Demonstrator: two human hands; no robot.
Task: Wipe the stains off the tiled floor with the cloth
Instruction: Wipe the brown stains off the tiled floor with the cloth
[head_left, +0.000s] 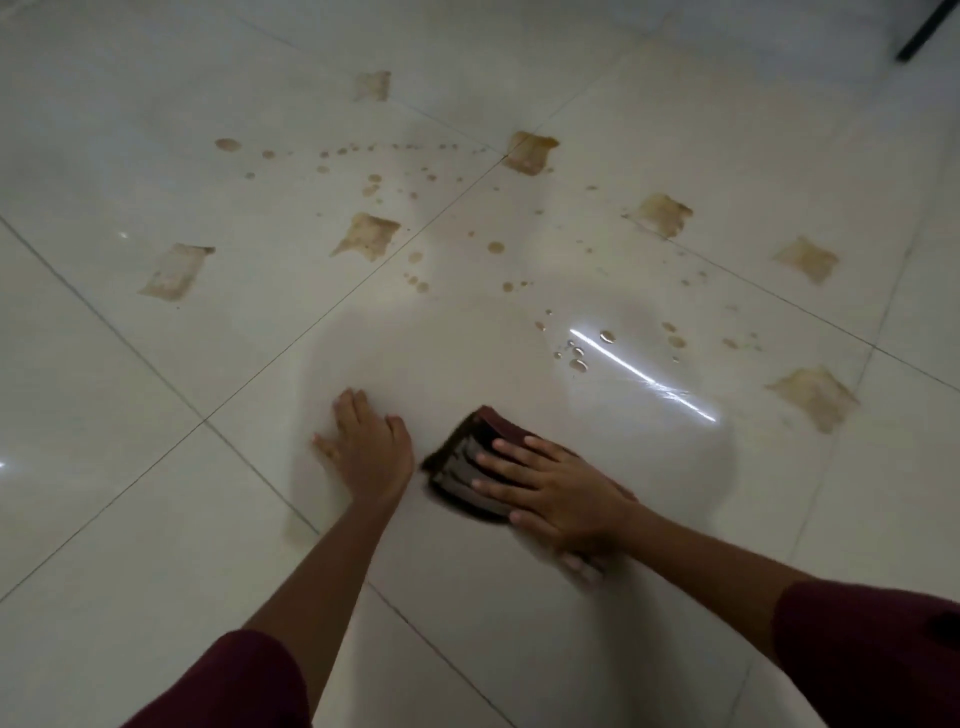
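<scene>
A dark folded cloth (462, 462) lies flat on the glossy white tiled floor (156, 467). My right hand (558, 493) presses down on it, fingers spread and pointing left. My left hand (366, 449) rests palm-down on the bare tile just left of the cloth, holding nothing. Brown square smears mark the floor farther out, such as one stain (366, 236) ahead of my left hand, another (530, 151) at a tile corner and one (813, 397) at the right. Small brown droplets (496, 248) are scattered between them.
Clear water drops (579, 358) and a bright light reflection sit right of centre, ahead of the cloth. A dark furniture leg (919, 31) stands at the top right corner. Grout lines cross the tiles diagonally.
</scene>
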